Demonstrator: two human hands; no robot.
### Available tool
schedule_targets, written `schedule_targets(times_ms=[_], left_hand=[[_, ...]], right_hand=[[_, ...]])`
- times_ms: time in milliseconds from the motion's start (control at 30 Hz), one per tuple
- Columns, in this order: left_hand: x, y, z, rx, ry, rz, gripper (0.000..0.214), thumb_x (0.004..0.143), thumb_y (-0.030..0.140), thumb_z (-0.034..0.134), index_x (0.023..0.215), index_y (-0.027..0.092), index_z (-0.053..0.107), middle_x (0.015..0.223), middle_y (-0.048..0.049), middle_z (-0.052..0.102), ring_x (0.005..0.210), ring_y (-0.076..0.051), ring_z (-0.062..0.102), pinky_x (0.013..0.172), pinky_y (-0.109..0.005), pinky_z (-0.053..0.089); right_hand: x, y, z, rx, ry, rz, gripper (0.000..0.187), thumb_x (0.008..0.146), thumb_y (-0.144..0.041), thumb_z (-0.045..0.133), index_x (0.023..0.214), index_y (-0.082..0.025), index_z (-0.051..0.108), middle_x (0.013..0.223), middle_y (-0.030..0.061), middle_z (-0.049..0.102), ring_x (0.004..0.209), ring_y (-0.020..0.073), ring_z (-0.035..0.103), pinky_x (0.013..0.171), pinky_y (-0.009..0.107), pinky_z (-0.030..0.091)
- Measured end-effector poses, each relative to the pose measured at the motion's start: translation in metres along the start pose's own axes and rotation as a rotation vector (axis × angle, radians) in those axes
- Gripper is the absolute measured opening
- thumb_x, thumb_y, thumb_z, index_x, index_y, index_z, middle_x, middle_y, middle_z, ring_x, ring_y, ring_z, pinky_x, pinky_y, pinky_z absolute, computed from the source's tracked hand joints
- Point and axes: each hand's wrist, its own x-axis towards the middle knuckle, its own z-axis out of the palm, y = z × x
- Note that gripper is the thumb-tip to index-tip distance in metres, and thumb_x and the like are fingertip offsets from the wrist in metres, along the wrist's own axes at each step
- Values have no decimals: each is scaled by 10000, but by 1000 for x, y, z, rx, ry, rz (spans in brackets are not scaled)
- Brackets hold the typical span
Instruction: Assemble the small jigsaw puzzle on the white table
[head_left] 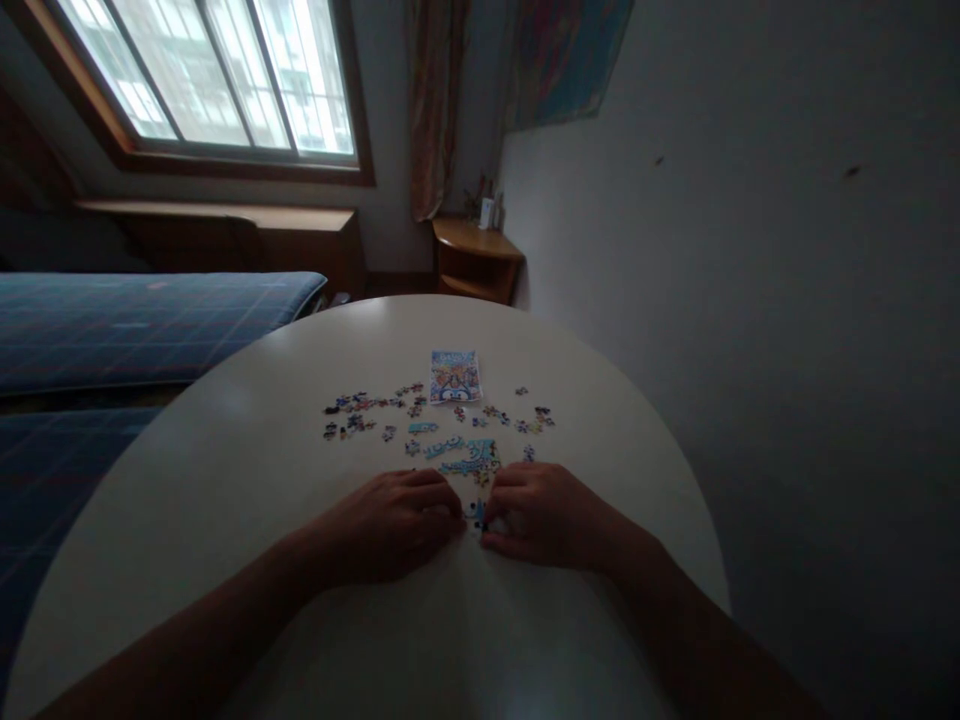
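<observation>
Round and pale, the table [225,470] spreads under dim window light, and on its near half a few small blue-and-white puzzle pieces [475,512] lie between two bare hands. From the left, the left hand [412,522] reaches in with its fingers bent and its fingertips at the edge of these pieces; from the opposite side, the right hand [534,515] curls in likewise, thumb and forefinger close together beside them. Both hands sit low over the tabletop, but the pieces are too small and dark there to tell whether either one is pinching a piece or only touching it. Just beyond the fingers is a partly joined, light-blue section [472,458], with a short blue strip [423,428] near it, to the left. Farther out, loose pieces [356,404] are scattered to the left and more pieces [536,425] to the right, around a colourful printed sheet [454,377] lying flat. Past the table's rim, a plaid-covered bed [135,325] stands at left, a wooden corner shelf [474,238] straight ahead, and above them a brown-framed window [210,75] beside a patterned curtain [437,110].
</observation>
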Motion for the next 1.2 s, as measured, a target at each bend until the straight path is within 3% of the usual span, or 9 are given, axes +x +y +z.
schedule_targets(times_ms=[833,1200], left_hand=[[-1,1,2,32,6,7,115,961,174,521,988,190,632,1071,-42,679,998,-192,598,838,-311,509],[-1,1,1,10,-4,-2,103,947,163,530,996,182,618,1082,-46,675,1002,-192,603,857,-319,506]], right_hand=[[-1,1,0,93,-43,-27,135,775,-330,735,852,-221,713,851,0,684,771,145,626,728,277,447],[-3,1,-2,119,-32,-30,143,735,-186,668,867,-215,716,867,7,688,762,142,627,720,264,454]])
